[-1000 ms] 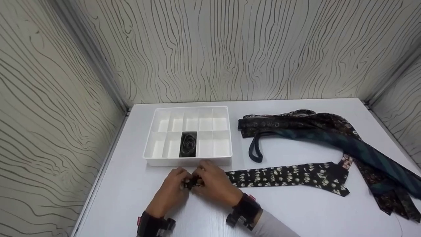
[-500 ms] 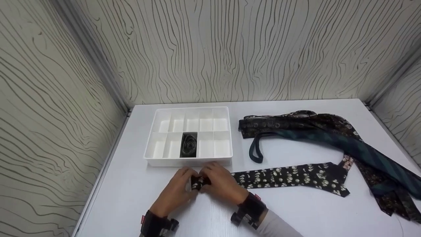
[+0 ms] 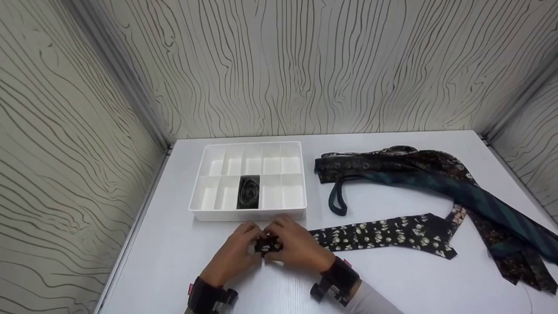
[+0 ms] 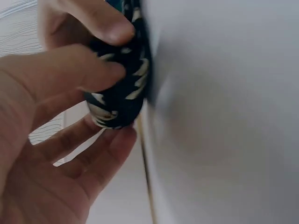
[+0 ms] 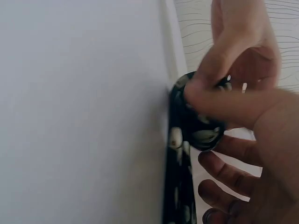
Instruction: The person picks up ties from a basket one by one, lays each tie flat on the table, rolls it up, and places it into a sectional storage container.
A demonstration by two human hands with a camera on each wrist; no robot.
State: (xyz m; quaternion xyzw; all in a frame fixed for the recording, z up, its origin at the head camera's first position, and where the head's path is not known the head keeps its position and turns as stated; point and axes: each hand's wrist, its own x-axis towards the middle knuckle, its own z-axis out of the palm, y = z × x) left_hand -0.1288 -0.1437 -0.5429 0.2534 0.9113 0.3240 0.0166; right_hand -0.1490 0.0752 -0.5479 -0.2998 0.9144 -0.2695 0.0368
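Tie roll [image 3: 267, 247] farther right, between both hands' fingers [image 4: 111, 153]

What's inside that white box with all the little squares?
Inside the white box is a dark rolled cloth, mid-way along the front row. Its coiled top shows; its underside and the floor beneath are covered.

Recording booth or lab cell, can't tell which. Line-patterned panels [image 3: 279, 65] at 9, 12 and 3 o'clock, grey metal strips [image 3: 120, 76] at 10 and 2, white table [image 3: 436, 288] at 6, black wrist cameras [image 3: 338, 279].
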